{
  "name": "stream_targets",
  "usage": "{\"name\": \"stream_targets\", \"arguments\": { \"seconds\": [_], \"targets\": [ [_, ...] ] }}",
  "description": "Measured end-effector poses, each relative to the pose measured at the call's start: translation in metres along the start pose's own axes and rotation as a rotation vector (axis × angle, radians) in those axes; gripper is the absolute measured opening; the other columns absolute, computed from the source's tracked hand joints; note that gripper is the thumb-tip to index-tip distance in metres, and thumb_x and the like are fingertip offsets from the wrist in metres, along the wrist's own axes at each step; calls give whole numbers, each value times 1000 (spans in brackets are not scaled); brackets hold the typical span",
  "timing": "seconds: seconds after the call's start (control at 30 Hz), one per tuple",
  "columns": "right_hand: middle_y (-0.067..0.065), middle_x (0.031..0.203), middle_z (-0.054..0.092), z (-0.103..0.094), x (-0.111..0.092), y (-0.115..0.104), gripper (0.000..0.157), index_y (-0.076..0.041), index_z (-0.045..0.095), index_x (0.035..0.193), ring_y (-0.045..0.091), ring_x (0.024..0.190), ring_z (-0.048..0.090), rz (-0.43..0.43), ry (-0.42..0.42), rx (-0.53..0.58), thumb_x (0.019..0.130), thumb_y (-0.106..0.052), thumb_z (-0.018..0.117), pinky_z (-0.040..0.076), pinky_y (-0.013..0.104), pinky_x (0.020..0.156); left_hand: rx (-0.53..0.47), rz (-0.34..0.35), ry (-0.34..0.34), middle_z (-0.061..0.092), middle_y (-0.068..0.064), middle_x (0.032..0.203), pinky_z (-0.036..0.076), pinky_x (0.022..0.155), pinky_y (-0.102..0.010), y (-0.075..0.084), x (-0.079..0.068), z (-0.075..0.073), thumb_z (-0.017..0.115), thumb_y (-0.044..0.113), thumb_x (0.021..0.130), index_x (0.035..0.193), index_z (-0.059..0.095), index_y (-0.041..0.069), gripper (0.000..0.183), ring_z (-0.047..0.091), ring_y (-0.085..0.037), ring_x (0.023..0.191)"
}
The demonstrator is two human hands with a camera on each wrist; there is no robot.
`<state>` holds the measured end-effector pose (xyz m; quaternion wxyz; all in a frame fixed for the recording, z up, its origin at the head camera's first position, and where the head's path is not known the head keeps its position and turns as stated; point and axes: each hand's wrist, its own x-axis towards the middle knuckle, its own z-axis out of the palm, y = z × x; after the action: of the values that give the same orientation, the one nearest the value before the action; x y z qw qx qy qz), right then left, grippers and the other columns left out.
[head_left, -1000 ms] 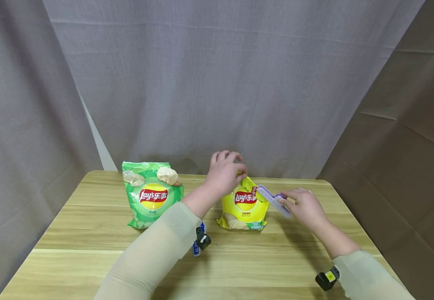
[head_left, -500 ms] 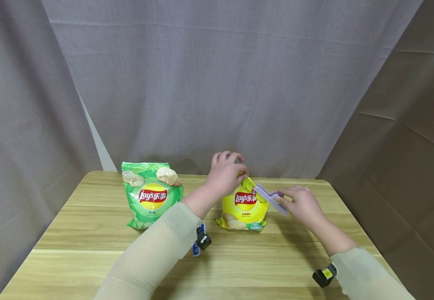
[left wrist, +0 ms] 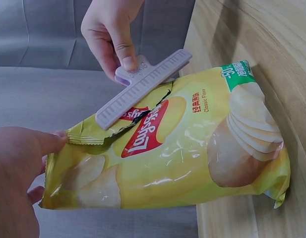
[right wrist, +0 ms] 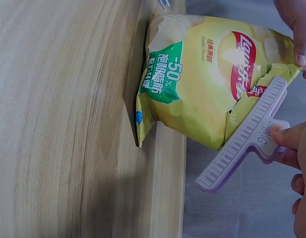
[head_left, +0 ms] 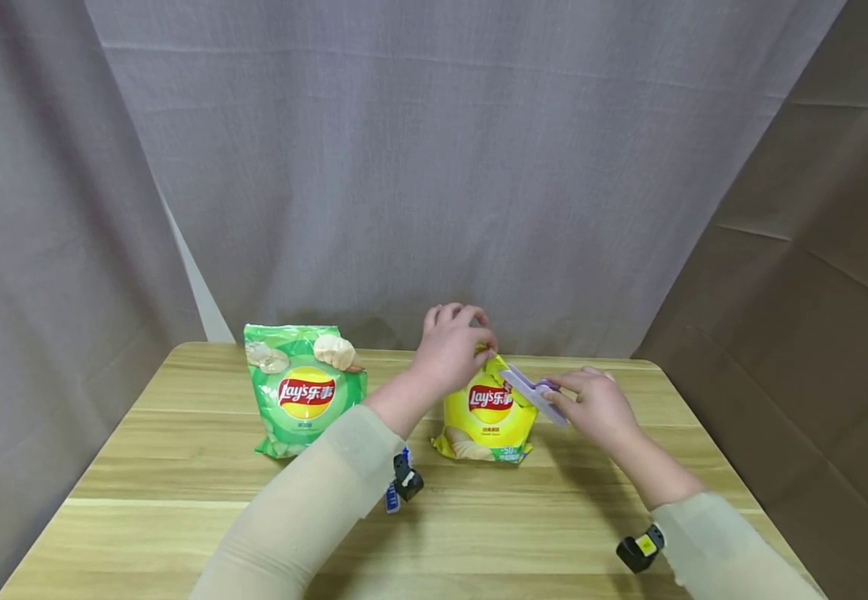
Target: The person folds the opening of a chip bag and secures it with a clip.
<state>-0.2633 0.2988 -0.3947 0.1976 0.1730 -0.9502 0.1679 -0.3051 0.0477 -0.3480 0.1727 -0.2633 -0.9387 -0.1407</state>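
And on the wood-grained table (head_left: pixel 179 475), green chip bag (head_left: pixel 305 396) upright left, yellow chip bag (head_left: pixel 488 417) right, partly hidden blue object (head_left: pixel 392 499) nearer, between them!

Table (head_left: pixel 494 525) is finished in smooth, low-sheen wood grain. Glossy film is seen on yellow bag (left wrist: pixel 177 158), toward far edge, and green bag (head_left: pixel 306 396), near far left corner; highlights are thrown off both. Matt plastic is shown by purple clip (right wrist: pixel 242 137), bar ribbed. Far edge is backed by matt cloth curtain (head_left: pixel 434 167).
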Motion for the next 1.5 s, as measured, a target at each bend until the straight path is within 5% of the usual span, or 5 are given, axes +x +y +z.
{"name": "stream_targets", "arguments": {
  "seconds": [0.53,1.5],
  "targets": [
    [11,104,74,3,2,-9,27,-7,75,111,26,83,59,28,22,9,88,-18,76,38,41,77,-26,-28,4,51,8,138,17,116,-49,1,1,2,66,42,94,101,75,34,13,35,-24,135],
    [11,102,75,4,9,-20,28,-6,75,112,26,87,61,8,67,43,89,-20,75,40,44,82,-13,-16,33,52,8,135,20,115,-48,3,0,0,67,42,94,97,74,34,12,37,-23,132]
  ]
}}
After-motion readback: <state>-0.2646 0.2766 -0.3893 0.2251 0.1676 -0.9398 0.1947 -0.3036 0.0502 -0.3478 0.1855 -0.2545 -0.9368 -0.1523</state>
